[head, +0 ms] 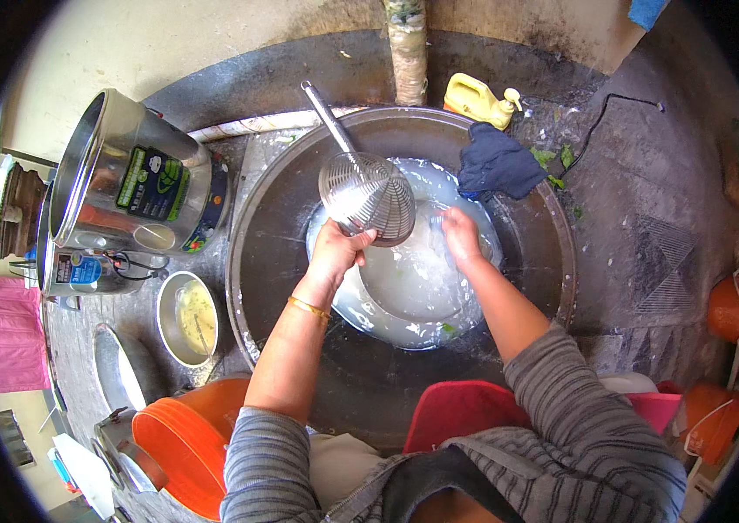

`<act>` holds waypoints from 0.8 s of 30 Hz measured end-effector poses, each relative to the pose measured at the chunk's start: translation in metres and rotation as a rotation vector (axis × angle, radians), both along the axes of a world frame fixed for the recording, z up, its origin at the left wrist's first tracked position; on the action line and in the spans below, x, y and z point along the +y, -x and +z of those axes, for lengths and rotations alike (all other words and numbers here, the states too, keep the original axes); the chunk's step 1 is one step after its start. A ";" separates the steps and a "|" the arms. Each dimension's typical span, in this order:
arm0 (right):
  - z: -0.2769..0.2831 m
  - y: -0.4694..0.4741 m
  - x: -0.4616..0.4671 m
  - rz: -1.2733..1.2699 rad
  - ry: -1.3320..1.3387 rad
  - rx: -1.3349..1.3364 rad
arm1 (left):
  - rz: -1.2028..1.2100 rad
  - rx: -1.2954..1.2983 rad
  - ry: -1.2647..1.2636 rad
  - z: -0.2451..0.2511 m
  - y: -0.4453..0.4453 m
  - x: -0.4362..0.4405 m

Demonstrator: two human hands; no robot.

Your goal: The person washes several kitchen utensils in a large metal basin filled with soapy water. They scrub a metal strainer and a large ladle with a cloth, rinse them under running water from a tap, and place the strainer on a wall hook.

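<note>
A large dark wok (278, 301) in front of me holds cloudy, whitish water (409, 287). A round rim shows in the water, perhaps a submerged basin. My left hand (337, 248) grips the lower edge of a slotted metal strainer ladle (369, 193) above the water. Its long handle points away to the upper left. Over the right part of the water is my right hand (461, 235), fingers curled. Something pale and blurred is at its fingertips; I cannot tell whether the hand holds it. A dark cloth (500, 160) hangs over the wok's far right rim.
Behind the wok stand a yellow jug (477, 98) and a wrapped pipe (407, 59). To the left are a big steel pot (98, 176), a bowl of yellowish liquid (177, 346), a metal basin (108, 379) and an orange bucket (170, 451). A black cable (595, 131) lies at right.
</note>
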State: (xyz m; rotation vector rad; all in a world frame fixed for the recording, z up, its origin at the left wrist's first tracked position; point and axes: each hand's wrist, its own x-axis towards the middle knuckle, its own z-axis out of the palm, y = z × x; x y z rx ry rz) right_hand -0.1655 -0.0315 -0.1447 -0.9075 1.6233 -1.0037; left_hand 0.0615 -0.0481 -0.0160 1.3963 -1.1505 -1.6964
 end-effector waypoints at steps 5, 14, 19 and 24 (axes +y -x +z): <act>0.095 -0.054 -0.008 0.390 0.828 0.213 | 0.005 0.055 -0.034 -0.003 0.019 0.001; 0.102 -0.026 -0.119 0.157 -0.046 -0.457 | -0.252 -0.220 0.202 0.016 0.018 0.023; 0.102 -0.057 -0.053 0.188 0.736 0.688 | -0.200 -0.159 0.137 0.016 0.018 0.014; 0.120 -0.067 -0.048 0.191 0.686 0.799 | -0.202 -0.179 0.149 0.006 0.023 0.018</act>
